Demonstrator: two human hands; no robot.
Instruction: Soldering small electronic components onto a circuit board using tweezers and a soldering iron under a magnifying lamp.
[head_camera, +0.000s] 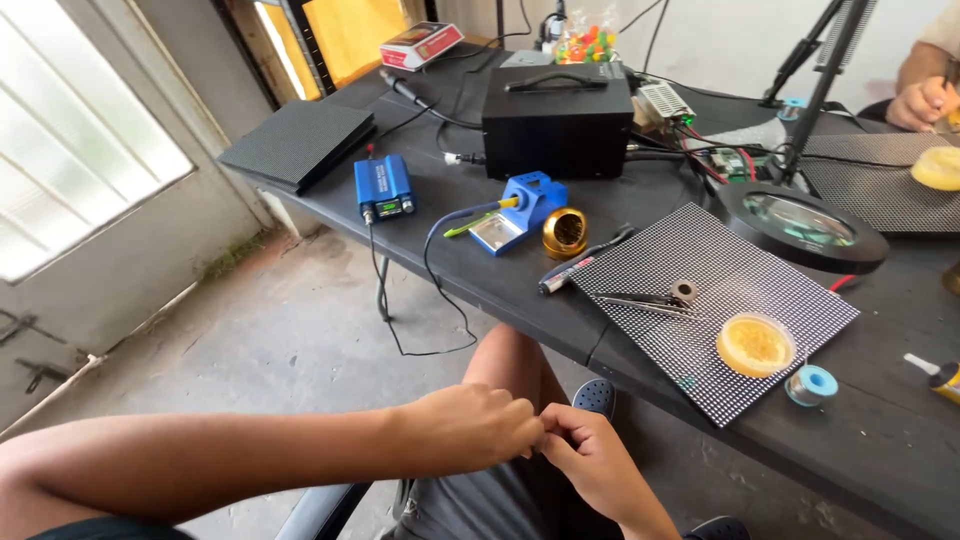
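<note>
Workshop, concrete floor (250, 340), black desk (520, 290). Our left hand (468, 428) and right hand (590, 462) meet fingertip to fingertip below the desk edge; whether they pinch anything, we cannot tell. Above the grip: blue soldering stand (525, 205), tweezers (640, 300) on the rigid, likely fragile dotted LED panel (715, 300), best held by its edges.

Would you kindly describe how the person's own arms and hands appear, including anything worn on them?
Both arms are bare: no sleeves, gloves, watch or rings are visible on the left hand or the right hand. The left forearm shows bare along its whole length; only the right wrist and a little forearm are in view.
</note>
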